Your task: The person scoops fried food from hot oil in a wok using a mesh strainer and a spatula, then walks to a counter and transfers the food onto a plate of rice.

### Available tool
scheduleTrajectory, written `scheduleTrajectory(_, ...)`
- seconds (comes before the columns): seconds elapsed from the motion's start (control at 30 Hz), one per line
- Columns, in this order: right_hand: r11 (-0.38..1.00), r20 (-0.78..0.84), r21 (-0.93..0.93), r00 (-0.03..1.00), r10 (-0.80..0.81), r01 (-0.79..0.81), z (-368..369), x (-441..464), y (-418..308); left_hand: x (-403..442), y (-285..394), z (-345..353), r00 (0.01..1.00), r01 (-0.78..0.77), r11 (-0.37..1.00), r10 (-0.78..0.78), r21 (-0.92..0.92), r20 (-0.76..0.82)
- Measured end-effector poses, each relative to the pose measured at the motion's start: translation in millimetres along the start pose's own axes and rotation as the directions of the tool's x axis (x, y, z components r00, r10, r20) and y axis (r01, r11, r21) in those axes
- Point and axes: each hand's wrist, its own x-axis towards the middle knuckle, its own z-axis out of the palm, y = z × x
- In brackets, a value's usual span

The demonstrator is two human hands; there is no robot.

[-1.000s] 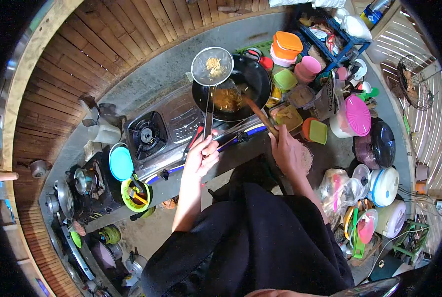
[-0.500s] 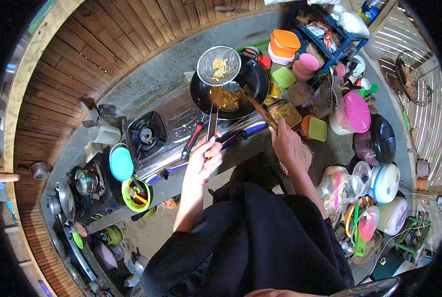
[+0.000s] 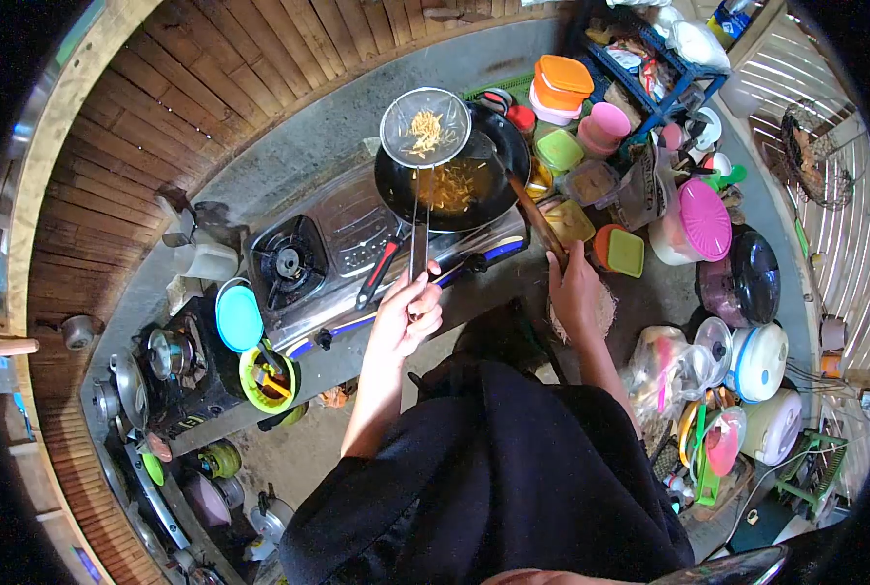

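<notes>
My left hand (image 3: 406, 313) is closed around the handle of a wire-mesh strainer (image 3: 399, 132). Pale, thin fried strips (image 3: 423, 133) lie in the strainer, which hangs over the left part of a black wok (image 3: 510, 185). Brown oil (image 3: 451, 185) with more strips floating in it fills the wok's bottom. In my right hand (image 3: 578, 295) is the wooden handle of a spatula (image 3: 542, 221); its metal blade reaches over the wok's right side. The wok's own red-and-black handle (image 3: 381, 268) points toward me, beside my left hand.
The wok sits on a steel gas stove (image 3: 357, 219) with a second burner (image 3: 290, 261) at left. Lidded plastic tubs, among them an orange one (image 3: 562, 82) and a pink-lidded one (image 3: 700, 220), crowd the right. A yellow-green container (image 3: 269, 381) stands left of the stove.
The spatula blade has shifted up and right from the oil, and my right hand has drawn back toward me. The strainer has moved slightly left; more strips show in the oil.
</notes>
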Motion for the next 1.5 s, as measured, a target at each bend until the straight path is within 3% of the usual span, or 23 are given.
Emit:
scheduleTrajectory(0.27,0.998,0.003,0.010,0.998,0.063,-0.063,-4,-2,7,0,7,23,0.993,-0.088,0.961,0.104,0.262,-0.048)
scheduleTrajectory(0.4,0.999,-0.007,0.012,0.999,0.053,-0.053,-4,-2,6,2,11,34,0.987,-0.146,0.945,0.157,0.294,-0.015)
scheduleTrajectory(0.53,0.996,0.055,-0.012,0.995,0.085,-0.085,-9,-3,3,11,-1,5,0.982,-0.148,0.971,0.166,0.186,-0.085)
scheduleTrajectory(0.57,0.996,0.056,-0.013,0.995,0.087,-0.087,-8,-4,6,15,-5,-6,0.984,-0.123,0.976,0.143,0.181,-0.104)
scheduleTrajectory(0.67,0.996,0.043,0.012,0.995,0.091,-0.091,0,-7,15,22,-3,-44,0.994,0.010,0.998,-0.017,-0.062,-0.109)
scheduleTrajectory(0.9,0.991,0.072,0.065,0.991,0.110,-0.115,-1,-5,16,30,24,12,0.993,-0.106,0.989,0.100,0.101,0.062)
scheduleTrajectory(1.03,0.989,0.048,0.032,0.989,0.141,-0.143,-4,-5,14,31,18,1,0.998,-0.061,0.989,0.060,0.135,0.011)
scheduleTrajectory(1.13,0.986,0.045,0.021,0.985,0.165,-0.166,-6,-6,17,36,4,-33,0.996,0.028,0.997,-0.021,0.072,-0.087)
scheduleTrajectory(1.27,0.983,0.040,0.060,0.984,0.173,-0.175,-3,-5,22,36,7,-34,0.993,0.084,0.997,-0.083,0.000,-0.079)
scheduleTrajectory(1.37,0.981,0.067,0.035,0.980,0.188,-0.191,-1,-5,25,32,14,0,0.998,-0.061,0.993,0.063,0.101,-0.022)
scheduleTrajectory(1.5,0.976,0.088,0.088,0.978,0.191,-0.198,-2,-4,24,32,17,-6,0.996,-0.081,0.992,0.079,0.097,0.028)
